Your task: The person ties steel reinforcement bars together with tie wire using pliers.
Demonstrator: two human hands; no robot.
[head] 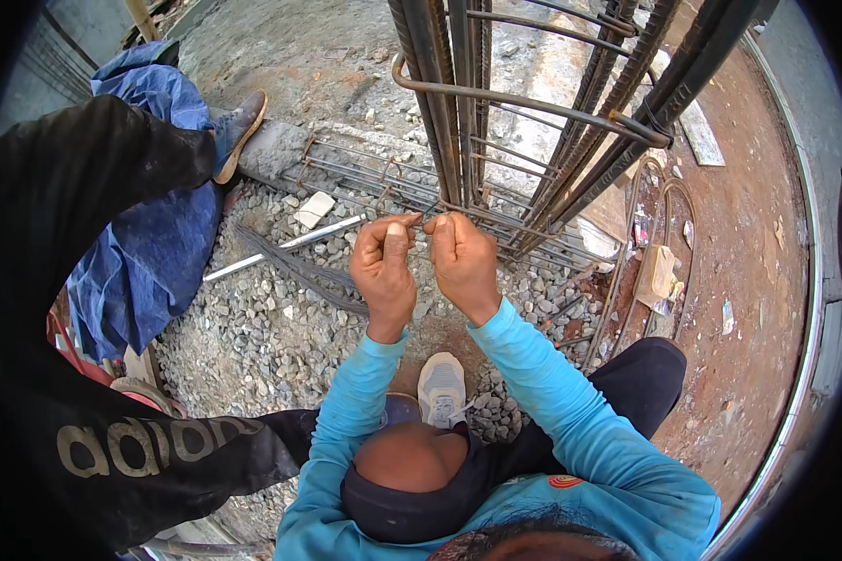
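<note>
My left hand (386,259) and my right hand (463,256) meet in front of me, thumbs up and fingertips pinched. Between them shows a short piece of dark tie wire (431,209), mostly hidden by the fingers. Just beyond stands an upright rebar column cage (449,112), its bundled bars crossed by bent steel stirrups (519,95). At its foot a horizontal rebar cage (393,175) lies along the ground. A bundle of thin wire (302,270) rests on the gravel left of my left hand, crossing a straight metal bar (284,247).
Another person's leg in dark trousers (182,449) takes up the left side. Behind it lies blue sheeting (147,266). Gravel (252,350) covers the ground. At right are bent steel bars (666,210) and a torn paper packet (656,275). A pale board (702,133) lies farther off.
</note>
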